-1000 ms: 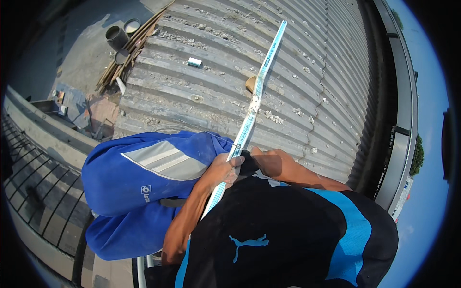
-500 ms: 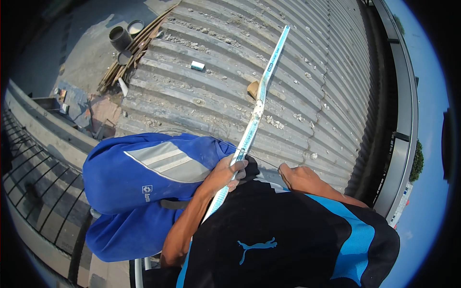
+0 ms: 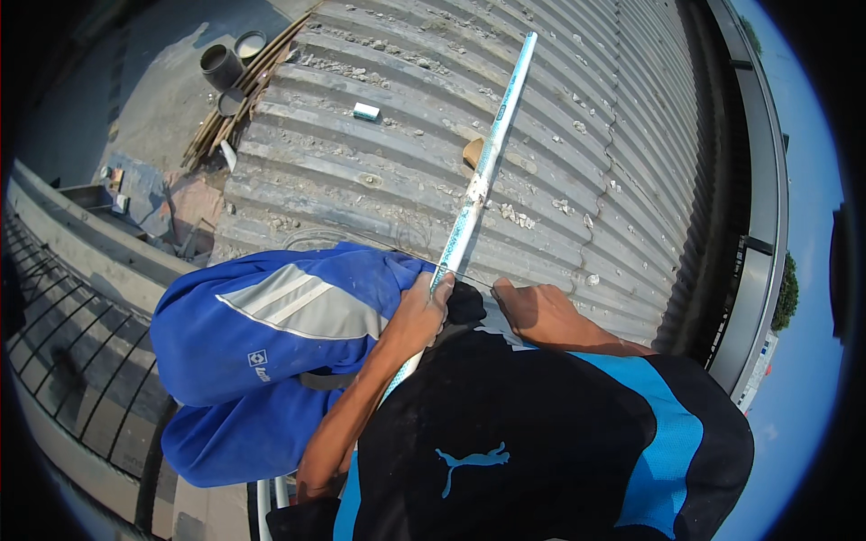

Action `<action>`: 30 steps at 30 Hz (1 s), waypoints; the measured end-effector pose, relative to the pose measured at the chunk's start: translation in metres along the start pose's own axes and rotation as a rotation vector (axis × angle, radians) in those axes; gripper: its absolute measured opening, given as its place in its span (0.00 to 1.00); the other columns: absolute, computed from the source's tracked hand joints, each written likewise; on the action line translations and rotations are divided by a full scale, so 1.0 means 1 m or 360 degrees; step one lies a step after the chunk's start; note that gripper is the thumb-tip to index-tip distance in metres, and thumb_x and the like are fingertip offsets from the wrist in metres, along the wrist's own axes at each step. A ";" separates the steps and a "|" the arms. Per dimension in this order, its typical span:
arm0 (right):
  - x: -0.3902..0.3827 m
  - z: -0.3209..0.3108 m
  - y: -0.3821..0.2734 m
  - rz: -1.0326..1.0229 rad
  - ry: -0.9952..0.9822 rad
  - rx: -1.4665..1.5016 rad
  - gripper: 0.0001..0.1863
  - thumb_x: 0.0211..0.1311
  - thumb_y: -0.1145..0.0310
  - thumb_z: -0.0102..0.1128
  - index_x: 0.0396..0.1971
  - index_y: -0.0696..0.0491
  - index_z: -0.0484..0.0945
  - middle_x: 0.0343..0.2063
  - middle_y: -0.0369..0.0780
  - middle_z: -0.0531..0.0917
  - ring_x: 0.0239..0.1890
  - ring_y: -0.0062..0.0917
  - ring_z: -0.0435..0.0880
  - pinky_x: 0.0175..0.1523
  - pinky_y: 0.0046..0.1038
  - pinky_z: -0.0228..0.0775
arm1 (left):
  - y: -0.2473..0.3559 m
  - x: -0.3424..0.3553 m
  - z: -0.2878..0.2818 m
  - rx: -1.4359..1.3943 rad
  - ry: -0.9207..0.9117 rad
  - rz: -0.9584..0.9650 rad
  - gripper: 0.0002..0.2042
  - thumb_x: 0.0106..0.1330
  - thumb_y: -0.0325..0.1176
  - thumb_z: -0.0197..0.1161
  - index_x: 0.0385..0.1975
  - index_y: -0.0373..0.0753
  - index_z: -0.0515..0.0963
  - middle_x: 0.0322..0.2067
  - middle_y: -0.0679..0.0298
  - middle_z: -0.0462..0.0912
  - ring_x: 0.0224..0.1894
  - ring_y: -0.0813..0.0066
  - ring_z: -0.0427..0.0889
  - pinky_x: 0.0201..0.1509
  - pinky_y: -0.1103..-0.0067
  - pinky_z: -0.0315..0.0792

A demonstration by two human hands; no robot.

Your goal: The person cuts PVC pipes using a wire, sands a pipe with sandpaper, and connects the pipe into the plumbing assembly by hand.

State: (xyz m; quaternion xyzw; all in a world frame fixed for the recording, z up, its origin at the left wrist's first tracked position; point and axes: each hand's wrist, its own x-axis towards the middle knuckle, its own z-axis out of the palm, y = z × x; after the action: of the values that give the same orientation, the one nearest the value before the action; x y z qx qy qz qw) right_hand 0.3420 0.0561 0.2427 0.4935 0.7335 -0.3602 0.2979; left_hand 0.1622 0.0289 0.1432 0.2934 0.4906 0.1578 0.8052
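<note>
A long white pipe (image 3: 475, 194) with blue markings and a dirty patch midway slants up from beside my body over the corrugated roof. My left hand (image 3: 422, 311) is closed around its lower part, by my blue-trousered knee (image 3: 271, 316). A thin dark wire (image 3: 474, 279) crosses the pipe just above that hand and runs on to the right. My right hand (image 3: 541, 311), closed in a fist with the thumb on top, grips the wire's right side. Where the wire's other end lies I cannot make out, though part of it passes over the knee toward loose coils on the roof.
Corrugated roofing (image 3: 361, 153) with rubble spreads ahead. On it lie a short white pipe piece (image 3: 366, 111) and a brown lump (image 3: 472, 152) beside the pipe. Buckets (image 3: 221, 68) and bamboo poles (image 3: 244, 108) stand far left. A metal railing (image 3: 762, 180) runs along the right.
The pipe looks straighter, and its far end has shifted slightly left and up. My right hand has moved left, closer to the pipe, still holding the wire.
</note>
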 end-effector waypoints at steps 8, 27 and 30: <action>-0.026 -0.004 0.017 0.0079 -0.0132 -0.0078 0.09 0.57 0.72 0.44 0.36 0.61 0.63 0.14 0.53 0.74 0.22 0.49 0.78 0.27 0.46 0.67 | -0.017 0.007 -0.004 -0.0685 -0.0310 -0.0142 0.25 0.64 0.60 0.45 0.29 0.38 0.65 0.14 0.71 0.61 0.12 0.86 0.59 0.12 0.85 0.56; -0.024 0.003 0.010 0.0025 -0.0077 -0.0042 0.08 0.58 0.71 0.46 0.34 0.60 0.65 0.10 0.52 0.72 0.16 0.49 0.74 0.22 0.45 0.64 | -0.025 0.004 0.000 -0.0308 -0.0260 0.0025 0.12 0.66 0.40 0.53 0.32 0.38 0.64 0.14 0.71 0.62 0.11 0.85 0.61 0.11 0.83 0.58; -0.022 -0.015 0.005 0.0112 -0.0090 -0.0119 0.08 0.58 0.72 0.46 0.34 0.60 0.65 0.10 0.52 0.72 0.17 0.49 0.75 0.22 0.45 0.64 | -0.020 0.016 0.001 -0.0463 -0.0232 0.0022 0.14 0.66 0.43 0.54 0.30 0.39 0.63 0.13 0.71 0.62 0.10 0.86 0.61 0.10 0.84 0.57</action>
State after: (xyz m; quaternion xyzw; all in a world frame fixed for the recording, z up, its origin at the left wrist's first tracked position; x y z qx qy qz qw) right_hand 0.3532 0.0588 0.2672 0.4971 0.7198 -0.3356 0.3494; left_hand 0.1698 0.0219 0.1199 0.1878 0.4007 0.2109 0.8716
